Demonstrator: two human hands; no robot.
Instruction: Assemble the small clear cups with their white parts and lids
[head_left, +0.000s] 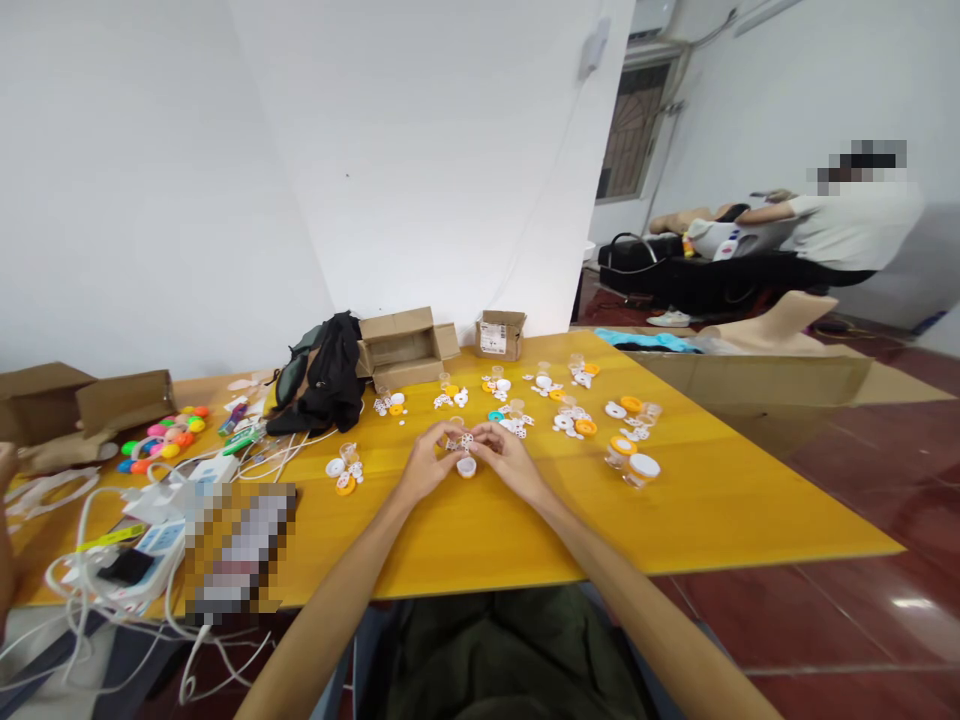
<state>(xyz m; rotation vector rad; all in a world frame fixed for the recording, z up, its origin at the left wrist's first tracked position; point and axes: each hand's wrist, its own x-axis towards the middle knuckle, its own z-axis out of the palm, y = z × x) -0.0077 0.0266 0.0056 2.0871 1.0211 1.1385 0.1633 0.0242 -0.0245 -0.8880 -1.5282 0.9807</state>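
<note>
White and spotted, a small disc (467, 440) sits pinched between the closed fingers (442, 430) of our left hand (422, 465) and right hand (513, 460), mid-way across the yellow surface (712, 510). A white cap (466, 467) lies just below it toward the near edge, equally close to both hands.

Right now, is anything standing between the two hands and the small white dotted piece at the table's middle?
Nothing visible does. The left hand and right hand both pinch the white dotted piece; a white cap lies close by on the yellow table.
</note>
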